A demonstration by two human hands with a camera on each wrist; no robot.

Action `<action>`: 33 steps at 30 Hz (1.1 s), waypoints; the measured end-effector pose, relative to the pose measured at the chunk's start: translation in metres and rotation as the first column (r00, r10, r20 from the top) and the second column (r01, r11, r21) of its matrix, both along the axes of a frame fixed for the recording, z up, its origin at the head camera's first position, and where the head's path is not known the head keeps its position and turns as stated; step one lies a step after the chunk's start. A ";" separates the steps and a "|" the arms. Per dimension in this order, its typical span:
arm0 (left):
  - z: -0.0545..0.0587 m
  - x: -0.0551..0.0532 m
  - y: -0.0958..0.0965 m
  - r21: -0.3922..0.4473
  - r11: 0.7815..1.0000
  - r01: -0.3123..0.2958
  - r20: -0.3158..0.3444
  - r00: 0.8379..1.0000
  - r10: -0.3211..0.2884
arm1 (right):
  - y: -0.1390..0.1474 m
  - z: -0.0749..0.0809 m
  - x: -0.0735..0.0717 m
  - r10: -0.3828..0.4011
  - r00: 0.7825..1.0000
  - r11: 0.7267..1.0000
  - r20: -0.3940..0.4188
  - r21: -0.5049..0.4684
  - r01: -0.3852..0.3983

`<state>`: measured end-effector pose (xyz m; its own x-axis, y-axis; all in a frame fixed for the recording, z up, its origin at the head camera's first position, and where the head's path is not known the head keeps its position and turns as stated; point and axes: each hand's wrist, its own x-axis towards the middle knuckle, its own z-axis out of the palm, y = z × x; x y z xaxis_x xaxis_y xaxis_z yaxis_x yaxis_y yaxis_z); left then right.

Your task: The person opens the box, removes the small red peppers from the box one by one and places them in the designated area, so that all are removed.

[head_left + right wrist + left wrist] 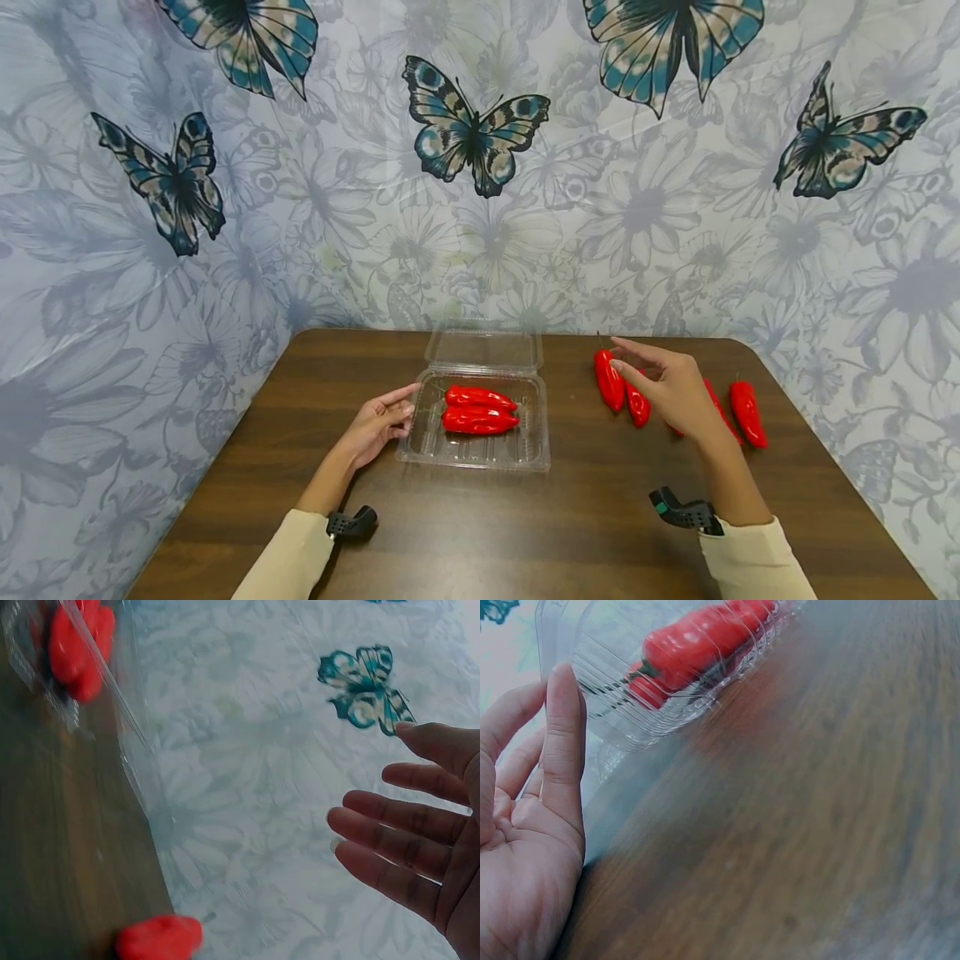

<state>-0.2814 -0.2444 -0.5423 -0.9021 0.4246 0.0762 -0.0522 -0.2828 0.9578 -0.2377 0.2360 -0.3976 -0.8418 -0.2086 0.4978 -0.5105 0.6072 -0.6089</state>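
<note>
A clear plastic clamshell container stands on the table with its lid raised at the back. Two glossy red peppers lie side by side in it. At its left edge, my left hand pinches the rim between thumb and fingers; the left wrist view shows the thumb against the clear wall. My right hand hovers over the loose peppers on the right, nothing in it, its fingers spread in the right wrist view. Nearest its fingertips is a red pepper with a thin stem. Another pepper lies beside that, partly covered by the hand.
More red peppers lie farther right, including one pepper near the right edge of the brown wooden table. The hand and forearm partly hide others. Behind the table hangs a floral backdrop with butterflies.
</note>
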 end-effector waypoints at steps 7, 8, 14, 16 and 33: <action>0.000 -0.002 -0.001 -0.018 1.000 -0.012 -0.005 1.000 0.012 | -0.037 -0.002 0.005 0.133 0.986 0.991 0.100 -0.041 -0.129; 0.000 -0.002 -0.001 -0.017 1.000 -0.011 -0.007 1.000 0.011 | -0.042 -0.003 0.006 0.146 0.984 0.989 0.102 -0.037 -0.142; 0.000 -0.003 0.000 -0.005 1.000 -0.003 -0.009 1.000 0.003 | -0.064 -0.019 0.002 0.232 0.970 0.972 0.069 -0.041 -0.230; 0.000 -0.002 0.000 -0.007 1.000 -0.003 -0.002 1.000 0.003 | -0.072 -0.025 0.002 0.267 0.961 0.963 0.067 -0.061 -0.263; -0.003 -0.003 -0.001 -0.012 1.000 -0.013 0.006 1.000 0.013 | -0.134 -0.050 -0.009 0.383 0.921 0.917 0.067 0.094 -0.388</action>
